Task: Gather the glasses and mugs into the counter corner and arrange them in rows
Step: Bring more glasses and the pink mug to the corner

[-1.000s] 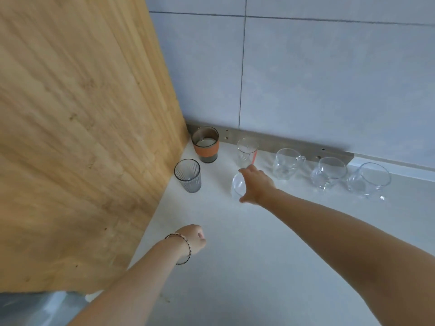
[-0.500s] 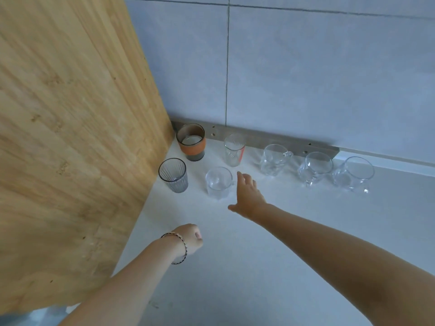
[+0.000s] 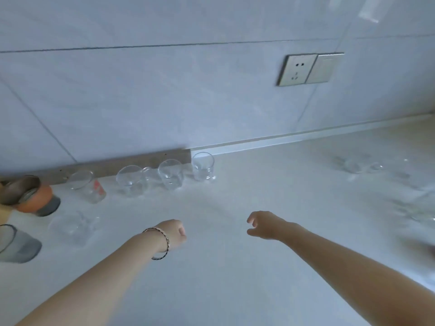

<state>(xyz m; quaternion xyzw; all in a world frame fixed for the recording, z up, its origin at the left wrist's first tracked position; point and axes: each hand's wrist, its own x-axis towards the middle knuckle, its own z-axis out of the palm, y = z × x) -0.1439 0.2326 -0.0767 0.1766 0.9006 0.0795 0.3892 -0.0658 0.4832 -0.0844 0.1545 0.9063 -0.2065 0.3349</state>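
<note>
Along the wall at the left stands a row: an orange-banded mug (image 3: 30, 196), a glass with a red mark (image 3: 88, 187), and three clear glass mugs (image 3: 130, 181), (image 3: 170, 174), (image 3: 203, 167). In front of that row sit a grey ribbed glass (image 3: 16, 244) and a clear glass (image 3: 71, 228). More clear glassware shows blurred at the far right (image 3: 355, 164), (image 3: 421, 211). My left hand (image 3: 173, 234), fingers curled, holds nothing above the counter. My right hand (image 3: 264, 224) hovers with loosely bent fingers, holding nothing.
The pale counter (image 3: 223, 278) runs right along a tiled wall with a socket plate (image 3: 308, 69). A grey metal strip (image 3: 141, 161) lines the wall base behind the row. The view is motion-blurred.
The view has swung right, away from the wooden panel. My right hand has let go of the clear glass and drawn back to the right. My left hand keeps its curled pose.
</note>
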